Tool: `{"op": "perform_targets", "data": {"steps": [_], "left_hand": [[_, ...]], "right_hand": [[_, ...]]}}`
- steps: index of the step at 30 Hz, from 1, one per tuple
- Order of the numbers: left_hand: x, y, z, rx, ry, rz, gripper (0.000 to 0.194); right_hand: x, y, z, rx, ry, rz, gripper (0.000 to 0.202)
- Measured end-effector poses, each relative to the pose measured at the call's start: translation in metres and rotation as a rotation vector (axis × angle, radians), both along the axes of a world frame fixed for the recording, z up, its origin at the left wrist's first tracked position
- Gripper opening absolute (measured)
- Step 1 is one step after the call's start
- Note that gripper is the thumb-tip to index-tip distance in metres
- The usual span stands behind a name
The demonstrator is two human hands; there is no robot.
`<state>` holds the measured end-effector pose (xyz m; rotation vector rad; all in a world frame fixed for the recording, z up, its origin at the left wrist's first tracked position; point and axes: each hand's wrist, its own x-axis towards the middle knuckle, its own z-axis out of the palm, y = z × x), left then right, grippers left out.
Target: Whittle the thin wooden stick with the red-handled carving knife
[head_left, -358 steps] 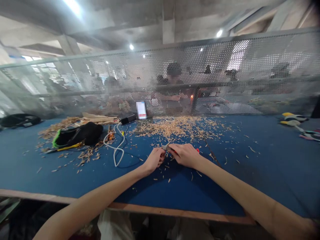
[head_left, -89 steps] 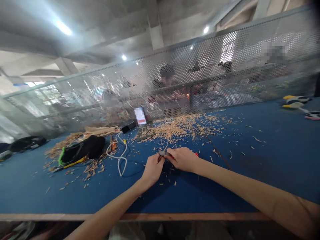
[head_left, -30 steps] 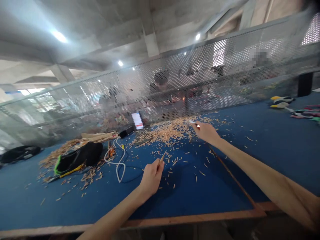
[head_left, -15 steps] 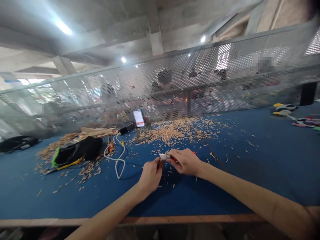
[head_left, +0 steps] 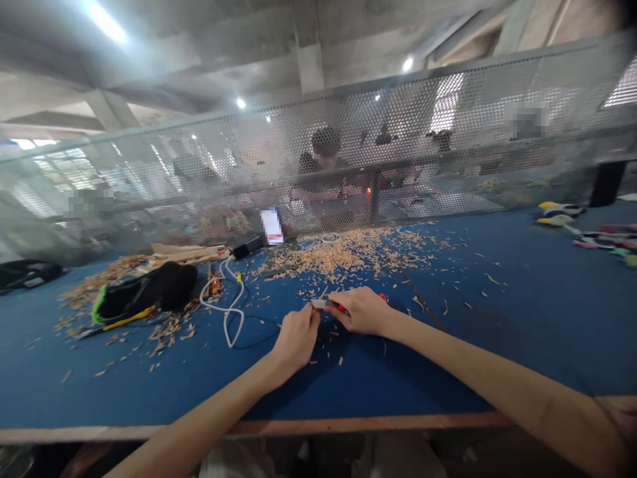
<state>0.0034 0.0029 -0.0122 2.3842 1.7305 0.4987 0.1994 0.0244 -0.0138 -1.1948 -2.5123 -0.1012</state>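
Over the blue table, both of my hands meet near the middle of the view. My right hand [head_left: 365,311] is closed around a knife with a red handle, most of it covered by the fingers. Its short pale blade [head_left: 318,303] points left, over the fingertips of my left hand. Closed in a pinch, my left hand [head_left: 297,337] grips a small piece of wood, which the fingers and blade almost wholly hide. Wood shavings [head_left: 343,255] lie heaped just beyond the hands, with a few curls scattered around them.
A lit phone [head_left: 272,226] leans by a black box [head_left: 247,246] with a looped white cable [head_left: 226,307]. To the left are a black pouch [head_left: 169,287], a yellow-handled tool [head_left: 130,318] and wood strips [head_left: 186,253]. A perforated metal screen [head_left: 239,166] crosses the back, people beyond it.
The view has shifted slightly, so table items appear a little higher and further left. Both hands stay together; the blade looks turned a little, and a thin sliver shows beside it.
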Motion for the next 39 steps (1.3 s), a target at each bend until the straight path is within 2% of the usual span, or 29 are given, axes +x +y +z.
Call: {"op": "perform_targets", "data": {"steps": [3, 5, 7, 9, 11, 14, 16, 21, 25, 28, 34, 39], "left_hand": [[0.002, 0.000, 0.002, 0.010, 0.020, 0.016, 0.029], [0.002, -0.004, 0.002, 0.017, 0.019, 0.012, 0.030], [0.001, -0.010, 0.000, 0.024, -0.012, -0.023, 0.031], [-0.002, -0.016, -0.003, 0.040, -0.078, -0.075, 0.030], [-0.003, -0.019, -0.006, 0.071, -0.149, -0.119, 0.030], [-0.005, -0.019, -0.007, 0.125, -0.206, -0.154, 0.030], [-0.005, -0.019, -0.007, 0.160, -0.211, -0.175, 0.031], [-0.006, -0.020, -0.009, 0.222, -0.198, -0.214, 0.029], [-0.007, -0.018, -0.012, 0.244, -0.186, -0.227, 0.028], [-0.007, -0.016, -0.012, 0.219, -0.184, -0.222, 0.028], [-0.004, -0.013, -0.006, 0.085, -0.192, -0.182, 0.030], [-0.002, -0.011, -0.002, 0.020, -0.226, -0.151, 0.028]], "right_hand": [[0.004, 0.007, -0.004, 0.032, -0.005, 0.032, 0.038], [0.015, 0.018, -0.007, 0.045, 0.038, 0.012, 0.041], [0.039, 0.035, -0.008, 0.042, 0.136, -0.136, 0.044], [0.071, 0.053, -0.007, 0.025, 0.241, -0.395, 0.045], [0.101, 0.068, -0.005, 0.046, 0.290, -0.568, 0.043], [0.120, 0.074, -0.002, 0.093, 0.363, -0.637, 0.040], [0.113, 0.069, -0.001, 0.114, 0.387, -0.566, 0.040], [0.064, 0.041, 0.000, 0.107, 0.441, -0.269, 0.038], [0.039, 0.017, 0.006, 0.040, 0.502, -0.145, 0.033], [0.033, 0.008, 0.012, -0.093, 0.530, -0.110, 0.033], [0.028, -0.001, 0.024, -0.382, 0.683, 0.014, 0.050], [0.020, -0.012, 0.026, -0.565, 0.666, 0.112, 0.033]]}}
